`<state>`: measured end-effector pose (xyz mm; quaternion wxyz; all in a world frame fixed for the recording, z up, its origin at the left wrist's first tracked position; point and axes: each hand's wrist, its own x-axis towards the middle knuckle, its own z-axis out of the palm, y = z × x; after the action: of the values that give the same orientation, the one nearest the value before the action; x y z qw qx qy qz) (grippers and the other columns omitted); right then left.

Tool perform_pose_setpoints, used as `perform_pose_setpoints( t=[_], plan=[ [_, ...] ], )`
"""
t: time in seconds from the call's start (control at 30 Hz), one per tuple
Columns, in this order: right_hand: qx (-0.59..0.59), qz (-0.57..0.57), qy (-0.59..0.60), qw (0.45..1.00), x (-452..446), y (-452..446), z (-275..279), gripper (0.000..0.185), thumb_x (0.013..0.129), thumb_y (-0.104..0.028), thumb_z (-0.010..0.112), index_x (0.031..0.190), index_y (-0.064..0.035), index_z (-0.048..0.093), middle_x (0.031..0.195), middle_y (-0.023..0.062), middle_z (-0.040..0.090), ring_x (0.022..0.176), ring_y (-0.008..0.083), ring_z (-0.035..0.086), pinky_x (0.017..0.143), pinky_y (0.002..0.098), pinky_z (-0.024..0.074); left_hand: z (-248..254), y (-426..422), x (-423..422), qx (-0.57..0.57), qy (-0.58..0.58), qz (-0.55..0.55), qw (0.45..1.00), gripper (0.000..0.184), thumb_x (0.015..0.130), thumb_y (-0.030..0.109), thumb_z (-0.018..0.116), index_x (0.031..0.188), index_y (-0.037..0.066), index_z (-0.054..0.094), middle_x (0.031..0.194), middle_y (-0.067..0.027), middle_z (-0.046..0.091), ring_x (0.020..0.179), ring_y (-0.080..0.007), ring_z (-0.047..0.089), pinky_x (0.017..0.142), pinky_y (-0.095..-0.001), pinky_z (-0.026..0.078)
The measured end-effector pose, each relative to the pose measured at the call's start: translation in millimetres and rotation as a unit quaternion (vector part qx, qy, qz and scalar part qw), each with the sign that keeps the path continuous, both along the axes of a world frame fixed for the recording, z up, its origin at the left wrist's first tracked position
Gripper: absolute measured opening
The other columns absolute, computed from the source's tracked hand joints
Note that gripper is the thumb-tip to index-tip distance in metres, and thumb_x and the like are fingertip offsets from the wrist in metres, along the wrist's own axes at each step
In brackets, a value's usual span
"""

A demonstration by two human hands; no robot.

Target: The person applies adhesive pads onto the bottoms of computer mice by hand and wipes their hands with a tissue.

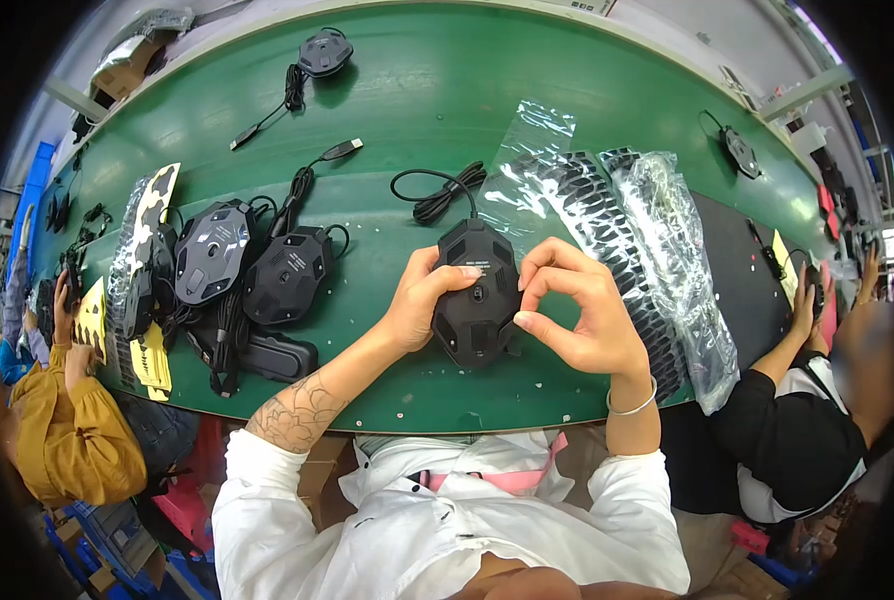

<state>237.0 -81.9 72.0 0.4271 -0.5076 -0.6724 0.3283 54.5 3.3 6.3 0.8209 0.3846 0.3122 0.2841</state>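
Note:
A black corded computer mouse (478,325) lies underside up in my left hand (415,305), its cable leading away from me to a tied bundle (449,195). My left thumb rests across the printed text above the small central opening, and the fingers go out of sight beneath the body. Close against the mouse's right edge, my right hand (592,318) is curled in a pinch; anything between its fingertips is too small to make out. Just right of that hand lie clear plastic sleeves (667,260) with strips of black cut-out shapes.
Several more corded mice (289,275) are grouped at left beside yellow sheets (152,355). Another mouse (324,52) sits at the back of the green table (417,110), and one (739,152) at far right. People work at both sides, a yellow sleeve (82,435) at left.

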Motion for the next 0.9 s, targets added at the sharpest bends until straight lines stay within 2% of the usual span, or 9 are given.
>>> perform_pose_setpoints(
  t=[0.17, 0.67, 0.9],
  plan=[
    [-0.006, -0.018, -0.005, 1.000, -1.1, -0.4, -3.7, 0.012, 0.067, -0.001, 0.069, 0.070, -0.0039, 0.058, 0.089, 0.0059, 0.057, 0.077, 0.0183, 0.051, 0.070, 0.0273, 0.0406, -3.2, 2.4, -1.1, 0.012, -0.015, -0.032, 0.999, 0.027, 0.081, 0.018, 0.059, 0.096, -0.004, 0.059, 0.082, -0.0092, 0.060, 0.072, -0.0121, 0.053, 0.064, -0.0213, 0.044],
    [0.011, -0.027, -0.038, 0.999, -3.3, -2.2, -4.6, 0.013, 0.068, 0.002, 0.067, 0.071, -0.0035, 0.055, 0.090, 0.0056, 0.055, 0.078, 0.0197, 0.052, 0.069, 0.0288, 0.0435, -3.0, 1.9, -0.1, 0.003, -0.022, -0.027, 0.999, 0.025, 0.081, 0.018, 0.058, 0.094, -0.003, 0.059, 0.081, -0.0084, 0.059, 0.070, -0.0111, 0.052, 0.062, -0.0211, 0.043],
    [0.070, -0.057, -0.111, 0.990, -7.3, -2.2, -6.8, 0.017, 0.068, -0.001, 0.071, 0.070, -0.0044, 0.055, 0.090, 0.0049, 0.055, 0.077, 0.0185, 0.051, 0.066, 0.0275, 0.0429, -5.1, 0.0, 0.6, -0.037, -0.039, -0.001, 0.999, 0.025, 0.082, 0.017, 0.055, 0.097, -0.003, 0.058, 0.082, -0.0090, 0.060, 0.071, -0.0127, 0.054, 0.065, -0.0222, 0.045]
  ],
)
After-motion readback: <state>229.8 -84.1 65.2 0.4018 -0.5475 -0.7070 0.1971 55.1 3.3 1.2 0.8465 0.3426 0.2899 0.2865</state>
